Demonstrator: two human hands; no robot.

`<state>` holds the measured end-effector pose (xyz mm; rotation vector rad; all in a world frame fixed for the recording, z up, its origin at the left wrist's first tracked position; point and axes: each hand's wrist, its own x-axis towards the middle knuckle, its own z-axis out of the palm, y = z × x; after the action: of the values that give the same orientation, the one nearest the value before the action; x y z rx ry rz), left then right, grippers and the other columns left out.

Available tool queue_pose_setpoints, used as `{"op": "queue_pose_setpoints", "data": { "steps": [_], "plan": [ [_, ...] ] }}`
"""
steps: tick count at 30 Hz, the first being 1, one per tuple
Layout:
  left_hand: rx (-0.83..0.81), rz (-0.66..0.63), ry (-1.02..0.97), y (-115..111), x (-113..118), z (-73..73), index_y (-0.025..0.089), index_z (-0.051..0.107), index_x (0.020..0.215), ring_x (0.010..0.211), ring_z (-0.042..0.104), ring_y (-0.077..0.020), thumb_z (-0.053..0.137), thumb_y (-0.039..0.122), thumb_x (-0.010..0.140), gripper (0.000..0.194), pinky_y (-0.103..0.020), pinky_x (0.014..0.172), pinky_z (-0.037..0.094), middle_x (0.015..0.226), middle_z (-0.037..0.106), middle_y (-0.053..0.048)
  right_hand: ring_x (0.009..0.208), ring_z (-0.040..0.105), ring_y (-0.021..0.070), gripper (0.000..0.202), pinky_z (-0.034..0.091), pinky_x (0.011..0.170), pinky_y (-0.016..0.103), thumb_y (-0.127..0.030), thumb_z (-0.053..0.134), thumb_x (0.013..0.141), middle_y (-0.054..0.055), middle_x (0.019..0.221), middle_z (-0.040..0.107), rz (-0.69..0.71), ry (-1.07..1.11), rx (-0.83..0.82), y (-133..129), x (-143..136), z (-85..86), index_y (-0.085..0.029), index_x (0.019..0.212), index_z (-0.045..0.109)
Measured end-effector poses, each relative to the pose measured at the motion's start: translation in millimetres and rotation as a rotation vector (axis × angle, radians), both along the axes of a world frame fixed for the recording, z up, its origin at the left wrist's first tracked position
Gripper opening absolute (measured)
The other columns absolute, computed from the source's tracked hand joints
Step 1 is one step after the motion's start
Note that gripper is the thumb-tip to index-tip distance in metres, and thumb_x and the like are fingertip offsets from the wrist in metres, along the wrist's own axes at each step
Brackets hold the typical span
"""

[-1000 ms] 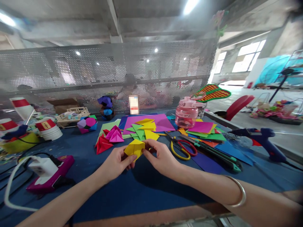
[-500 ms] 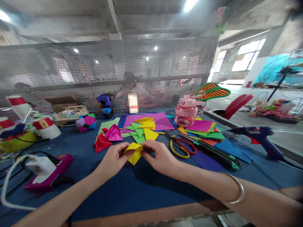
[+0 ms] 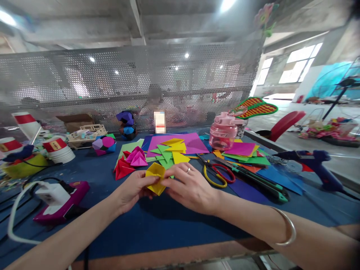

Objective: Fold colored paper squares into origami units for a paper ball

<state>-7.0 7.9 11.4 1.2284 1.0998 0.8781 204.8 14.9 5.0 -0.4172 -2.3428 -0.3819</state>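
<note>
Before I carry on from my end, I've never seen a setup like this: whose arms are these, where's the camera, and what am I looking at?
There is no machine here: a person is working bare-handed, and the view comes from one camera worn on the head, looking forward and down. The left hand and right hand hold a yellow folded paper in their fingers, above the blue tabletop. Beyond lie a red folded paper, a magenta folded paper and a large purple sheet. To the right are scissors, a pink bottle and a glue gun.
</note>
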Motion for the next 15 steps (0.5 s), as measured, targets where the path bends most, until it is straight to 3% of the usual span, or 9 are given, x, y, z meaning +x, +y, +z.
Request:
{"op": "queue_pose_setpoints", "data": {
  "steps": [3,7,15],
  "plan": [
    [-0.027,-0.05,-0.003,-1.1,0.6,-2.0,0.012,0.067,0.08,0.054,0.058,-0.011,0.081,0.044,0.065,0.038,-0.02,0.048,0.045,0.067,0.066,-0.003,0.099,0.058,0.0162,0.017,0.041,0.09,0.033,-0.017,0.048,0.099,0.004,0.104,0.07,0.059,-0.08,0.11,-0.5,1.4,2.5,-0.019,0.104,0.063],
    [-0.03,-0.067,0.016,-1.6,1.1,-4.3,0.012,0.067,0.082,0.054,0.058,-0.0112,0.08,0.044,0.067,0.037,-0.02,0.049,0.045,0.068,0.067,-0.003,0.1,0.06,0.0164,0.021,0.041,0.092,0.034,-0.013,0.044,0.099,0.005,0.1,0.073,0.087,-0.103,0.14,-0.1,2.5,2.2,-0.017,0.106,0.064],
    [0.057,0.029,0.028,-2.0,8.1,-8.7,0.016,0.066,0.084,0.062,0.055,-0.0116,0.069,0.038,0.071,0.026,-0.021,0.058,0.045,0.071,0.062,0.001,0.098,0.061,0.0166,0.025,0.042,0.095,0.033,-0.014,0.041,0.1,0.002,0.101,0.074,0.105,-0.131,0.194,0.5,1.8,-2.9,-0.019,0.098,0.067]
  ]
}}
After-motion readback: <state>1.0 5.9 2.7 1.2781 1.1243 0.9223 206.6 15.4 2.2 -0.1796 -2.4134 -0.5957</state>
